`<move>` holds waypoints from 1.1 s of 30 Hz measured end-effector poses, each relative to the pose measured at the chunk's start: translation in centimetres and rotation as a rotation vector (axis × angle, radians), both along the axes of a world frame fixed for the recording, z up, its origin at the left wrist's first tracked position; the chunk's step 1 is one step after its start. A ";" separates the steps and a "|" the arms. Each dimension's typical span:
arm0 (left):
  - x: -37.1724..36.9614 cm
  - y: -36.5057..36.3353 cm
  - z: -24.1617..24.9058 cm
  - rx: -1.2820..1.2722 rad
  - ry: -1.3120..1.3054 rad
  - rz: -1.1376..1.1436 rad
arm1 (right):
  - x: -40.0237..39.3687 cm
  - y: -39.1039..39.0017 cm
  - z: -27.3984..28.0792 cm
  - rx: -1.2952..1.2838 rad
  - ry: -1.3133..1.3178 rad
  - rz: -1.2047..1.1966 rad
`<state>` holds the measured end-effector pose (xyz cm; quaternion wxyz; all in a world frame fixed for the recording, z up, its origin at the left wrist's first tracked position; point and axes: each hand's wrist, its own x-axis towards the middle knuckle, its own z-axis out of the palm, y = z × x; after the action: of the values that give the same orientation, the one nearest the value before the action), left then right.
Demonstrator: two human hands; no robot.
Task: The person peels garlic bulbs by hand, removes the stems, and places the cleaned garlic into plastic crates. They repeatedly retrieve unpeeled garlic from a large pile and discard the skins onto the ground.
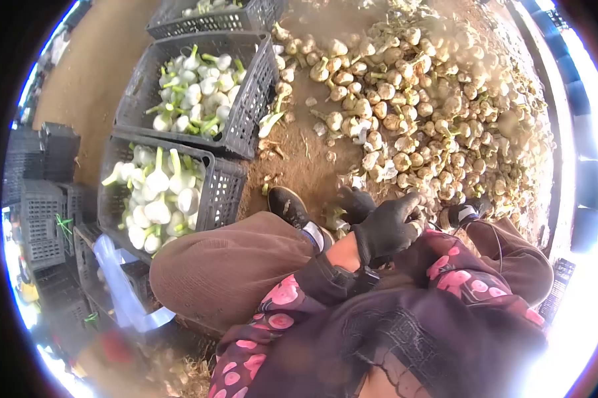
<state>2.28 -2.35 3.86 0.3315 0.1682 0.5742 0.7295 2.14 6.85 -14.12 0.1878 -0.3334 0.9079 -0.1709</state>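
My left hand [382, 229], in a dark glove, is closed with its fingers curled in front of my lap. What it holds, if anything, is hidden. Just beyond it, partly covered by it, shows my right hand [356, 203], also gloved and with bent fingers. Its grip cannot be made out. A pale green and white scrap [339, 219] lies close below that hand. Past both hands spreads a large heap of unpeeled garlic bulbs [405, 109], brownish and dusty, some with short stems.
To the left, a black crate [227, 192] holds clean white garlic bulbs [156, 192] with green stems. Another filled crate [249, 109] stands behind it, a third [246, 20] farther back. Stacked dark crates [44, 222] and a light blue strip [123, 285] are at far left.
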 end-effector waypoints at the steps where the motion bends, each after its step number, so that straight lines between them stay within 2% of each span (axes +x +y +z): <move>1: 0.0 0.0 -0.1 -0.072 0.017 -0.010 | -0.2 0.4 -0.1 -0.008 0.011 -0.004; 2: 0.5 0.5 -0.1 0.009 -0.032 0.086 | -0.1 0.9 -0.2 -0.027 -0.009 -0.110; 3: 0.7 0.6 -0.5 0.003 -0.031 0.076 | 0.0 1.2 0.2 -0.046 -0.032 -0.222; 5: -0.5 0.3 -1.4 -0.096 0.267 0.200 | -1.3 2.3 1.3 -0.083 -0.051 -0.457; 7: -1.2 -0.2 -0.9 0.002 -0.258 0.482 | -2.7 4.4 2.6 -0.112 -0.065 -0.682; 8: -1.2 -0.4 -1.8 -0.033 -0.347 0.579 | -3.2 5.6 3.2 -0.128 -0.071 -0.800; 9: -1.5 -0.5 -3.4 -0.069 -0.430 0.672 | -3.8 6.9 2.4 -0.139 -0.205 -0.943; 11: -1.7 -0.7 -5.5 -0.019 -0.492 0.572 | -4.3 7.3 8.1 -0.604 -0.505 -1.203; 12: -1.5 -0.2 -4.5 -0.072 -0.517 0.582 | -4.1 6.9 10.0 -0.758 -0.480 -1.305; 13: -1.6 0.3 -4.1 -0.070 -0.491 0.569 | -4.0 6.7 11.7 -0.889 -0.472 -1.315; 15: -1.5 1.2 -4.1 -0.316 -0.343 0.493 | -4.0 8.2 8.4 -1.150 -0.422 -1.130; 16: -1.0 2.2 -7.8 -0.293 0.061 0.595 | -3.2 8.3 10.9 -0.986 -0.446 -1.058; 17: -1.2 1.7 -9.6 -0.409 0.157 0.468 | -2.9 8.1 10.1 -1.161 -0.428 -0.867; 19: -1.3 1.9 -6.1 -0.251 -0.044 0.390 | -0.9 7.0 16.7 -1.325 -0.723 -0.853; 20: -1.2 2.2 -6.1 -0.246 -0.041 0.391 | -1.1 8.2 15.8 -1.293 -0.853 -0.766; 21: -1.2 2.4 -6.0 -0.132 0.059 0.397 | -0.5 8.3 19.1 -1.213 -0.778 -0.824; 22: -1.2 2.5 -6.0 -0.018 0.161 0.399 | -0.7 9.0 18.2 -1.345 -0.846 -0.813; 23: -1.4 2.5 -5.9 -0.018 0.167 0.394 | -0.9 10.0 17.2 -1.479 -0.914 -0.800; 25: -1.7 2.0 -3.8 -0.074 0.133 0.368 | -0.8 11.2 17.9 -1.483 -0.944 -0.810; 26: -1.7 1.4 -2.6 -0.101 0.154 0.334 | -1.0 11.8 16.7 -1.305 -0.755 -0.802; 27: -1.7 1.5 -3.0 0.103 -0.095 0.550 | -1.2 11.5 16.9 -1.120 -0.573 -0.783; 28: -2.3 0.7 -3.5 0.007 -0.126 0.683 | -1.3 10.8 16.9 -1.094 -0.268 -0.783; 29: -3.0 -0.3 -3.9 -0.091 -0.157 0.815 | -0.9 10.9 17.4 -0.613 0.163 -0.828; 31: -3.7 -0.8 -7.0 -0.314 0.026 1.187 | -0.6 10.1 19.8 -0.482 0.421 -0.603; 32: -4.0 -1.7 -10.9 -0.499 0.308 1.212 | -0.7 9.9 19.4 -0.479 0.416 -0.593; 33: -3.4 -1.8 -9.7 -0.505 0.298 1.217 | -0.7 9.6 18.8 -0.841 0.041 -0.676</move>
<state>-1.11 -4.17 -5.86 -0.1921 -0.1688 0.7591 0.5987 1.43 16.47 4.64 -0.0451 -0.0722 0.8214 -0.5639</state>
